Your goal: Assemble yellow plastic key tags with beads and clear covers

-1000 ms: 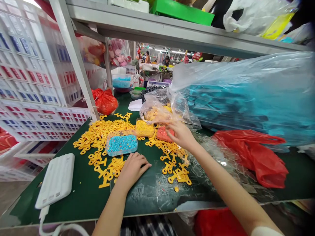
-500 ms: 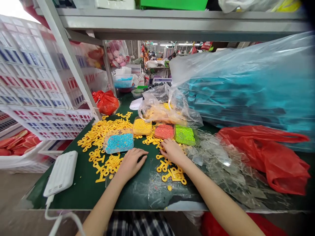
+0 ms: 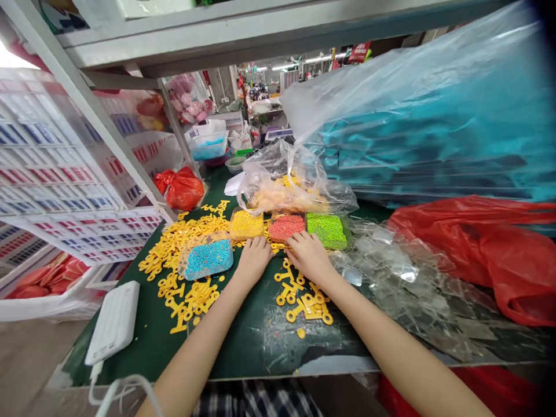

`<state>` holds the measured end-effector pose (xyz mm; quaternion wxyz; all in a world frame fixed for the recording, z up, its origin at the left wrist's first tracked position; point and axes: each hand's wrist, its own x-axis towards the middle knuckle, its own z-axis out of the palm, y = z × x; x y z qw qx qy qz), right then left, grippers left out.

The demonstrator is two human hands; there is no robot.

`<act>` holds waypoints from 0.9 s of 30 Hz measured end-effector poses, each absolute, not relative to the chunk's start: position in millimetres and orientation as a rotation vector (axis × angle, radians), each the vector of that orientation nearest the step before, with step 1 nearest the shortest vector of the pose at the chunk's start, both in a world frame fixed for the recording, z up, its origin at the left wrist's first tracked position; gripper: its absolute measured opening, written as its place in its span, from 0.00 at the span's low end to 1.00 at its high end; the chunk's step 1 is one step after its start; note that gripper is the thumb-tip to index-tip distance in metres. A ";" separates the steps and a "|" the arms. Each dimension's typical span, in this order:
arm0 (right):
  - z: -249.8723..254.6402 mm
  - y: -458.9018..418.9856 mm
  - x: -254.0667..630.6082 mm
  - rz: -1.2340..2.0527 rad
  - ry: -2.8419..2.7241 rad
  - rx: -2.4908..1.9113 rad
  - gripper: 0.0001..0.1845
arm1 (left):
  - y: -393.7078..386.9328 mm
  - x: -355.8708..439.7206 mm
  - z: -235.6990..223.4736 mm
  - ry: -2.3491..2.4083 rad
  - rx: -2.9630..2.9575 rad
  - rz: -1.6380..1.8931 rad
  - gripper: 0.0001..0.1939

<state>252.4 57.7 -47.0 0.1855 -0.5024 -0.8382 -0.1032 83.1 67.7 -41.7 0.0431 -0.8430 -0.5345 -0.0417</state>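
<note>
With your fingers this close to the loose beads, light contact at the fingertips looks best; a hard push could tip a tray or spill its contents. Holding your wrists low and your forearms outside the yellow ring-ended plastic pieces [image 3: 315,307] should help you avoid dragging them across the dark green tabletop [image 3: 243,330]. Working from the trays' near edges also seems sensible, as the crumpled clear plastic bag [image 3: 299,197] crowds their far side.

Your left hand [image 3: 255,259] has its fingers bent forward and fairly close together, just beside the near right corner of the shallow clear tray of yellow beads [image 3: 240,236]. The shallow clear tray of blue beads [image 3: 212,273] lies to that hand's left. Your right hand [image 3: 309,252] is loosely curved, fingers slightly apart, at the near right part of the shallow clear tray of coral-red beads [image 3: 278,239]. The shallow clear tray of green beads [image 3: 336,245] is just right and far of it. You cannot tell whether either hand pinches anything, since the fingertips' undersides are hidden. Yellow pieces lie between the hands and near the right one.
</note>
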 end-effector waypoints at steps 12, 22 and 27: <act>-49.2 43.6 237.0 0.353 -2.159 -1.080 0.07 | 12.6 14.5 -8.8 -1.852 -3.176 -0.368 0.15; -57.9 13.2 206.5 0.866 -2.165 -0.958 0.09 | -8.9 12.1 -26.0 -2.234 -2.894 -1.166 0.14; -59.7 7.8 201.5 0.939 -2.101 -0.917 0.12 | -10.6 16.2 -25.4 -2.376 -2.901 -1.318 0.15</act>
